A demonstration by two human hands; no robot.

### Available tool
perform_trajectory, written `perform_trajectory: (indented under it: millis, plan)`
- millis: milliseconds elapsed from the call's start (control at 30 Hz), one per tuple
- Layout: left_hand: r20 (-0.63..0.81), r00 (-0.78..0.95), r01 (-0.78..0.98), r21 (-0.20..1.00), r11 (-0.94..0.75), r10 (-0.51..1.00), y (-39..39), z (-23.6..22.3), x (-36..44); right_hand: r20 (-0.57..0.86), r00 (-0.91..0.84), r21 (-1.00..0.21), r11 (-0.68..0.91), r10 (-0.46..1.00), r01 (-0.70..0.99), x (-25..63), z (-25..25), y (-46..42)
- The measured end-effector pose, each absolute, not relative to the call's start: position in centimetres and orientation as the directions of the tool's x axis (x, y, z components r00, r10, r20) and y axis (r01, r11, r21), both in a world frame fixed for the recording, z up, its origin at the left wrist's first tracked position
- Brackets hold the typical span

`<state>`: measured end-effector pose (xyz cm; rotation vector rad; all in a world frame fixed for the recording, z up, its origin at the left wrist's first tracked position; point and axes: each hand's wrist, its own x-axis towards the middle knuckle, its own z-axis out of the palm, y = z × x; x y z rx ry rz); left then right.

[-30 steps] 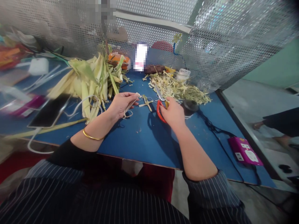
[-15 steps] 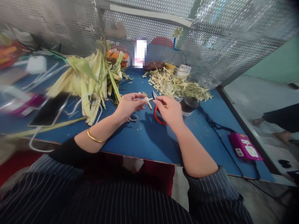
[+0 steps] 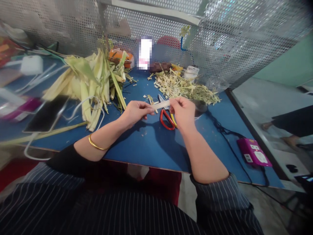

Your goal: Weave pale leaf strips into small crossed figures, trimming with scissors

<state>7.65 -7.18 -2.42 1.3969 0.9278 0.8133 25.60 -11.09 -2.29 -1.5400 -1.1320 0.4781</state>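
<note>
A short, pale strip of corn husk (image 3: pixel 161 104) is stretched between my two hands above the table. My left hand (image 3: pixel 138 112) pinches its left end between thumb and fingers. The right end is pinched by my right hand (image 3: pixel 184 111). Beneath the strip and beside my right hand lie scissors (image 3: pixel 167 120) with one red and one yellow handle, their blades pointing away from me. Small husk scraps (image 3: pixel 149 99) lie just beyond my fingertips.
Long corn husks (image 3: pixel 90 81) are heaped at left, near a dark phone (image 3: pixel 46 114) with a white cable. Shredded husk (image 3: pixel 181 86) lies at the back right, by a dark spool (image 3: pixel 201 107). A purple power socket (image 3: pixel 254 152) sits at right. A perforated metal screen (image 3: pixel 156 23) stands behind.
My right hand has shifted slightly right, and the husk strip now spans between both hands. The scissors show more fully on the table, no longer covered by my right hand.
</note>
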Motion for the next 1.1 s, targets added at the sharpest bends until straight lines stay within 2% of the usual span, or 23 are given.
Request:
perform_trajectory:
  millis: [167, 300, 467, 600, 700, 767, 833, 967, 1100]
  plan:
    - [-0.089, 0.392, -0.003, 0.995, 0.098, 0.916, -6.0, -2.0, 6.8, 0.266, 0.521, -0.939, 0.097, 0.811, 0.329, 26.7, -1.5, -10.7]
    - [-0.135, 0.375, -0.009, 0.989, 0.149, 0.917, -5.6, -1.8, 6.8, 0.302, 0.514, -0.92, 0.105, 0.803, 0.377, 26.6, -1.9, -10.6]
    - [-0.127, 0.326, -0.016, 0.99, 0.14, 0.937, -5.4, -2.3, 6.8, 0.444, 0.536, -0.855, 0.162, 0.718, 0.492, 26.9, -2.7, -10.3]
    - [0.011, 0.101, -0.061, 0.998, -0.004, 0.995, -4.9, -2.5, 6.7, 0.487, 0.54, -0.836, 0.189, 0.686, 0.515, 27.2, -3.0, -10.2]
    - [0.282, -0.085, 0.069, 0.958, -0.277, 0.956, -5.3, -2.0, 6.6, 0.5, 0.507, -0.817, 0.189, 0.702, 0.544, 26.9, -2.7, -10.5]
    - [0.449, -0.01, 0.208, 0.875, -0.438, 0.893, -5.9, -1.5, 6.7, 0.523, 0.427, -0.774, 0.201, 0.738, 0.6, 26.3, -2.3, -10.9]
    - [0.494, 0.182, 0.291, 0.799, -0.527, 0.85, -6.7, -1.4, 6.9, 0.539, 0.315, -0.721, 0.235, 0.781, 0.652, 25.6, -2.0, -11.4]
    - [0.327, 0.465, 0.299, 0.817, -0.494, 0.823, -7.3, -2.1, 7.4, 0.562, 0.134, -0.629, 0.316, 0.816, 0.711, 24.5, -1.8, -12.1]
    - [0.184, 0.512, 0.212, 0.92, -0.331, 0.839, -7.1, -2.5, 7.6, 0.501, 0.168, -0.682, 0.268, 0.849, 0.68, 24.5, -2.4, -11.9]
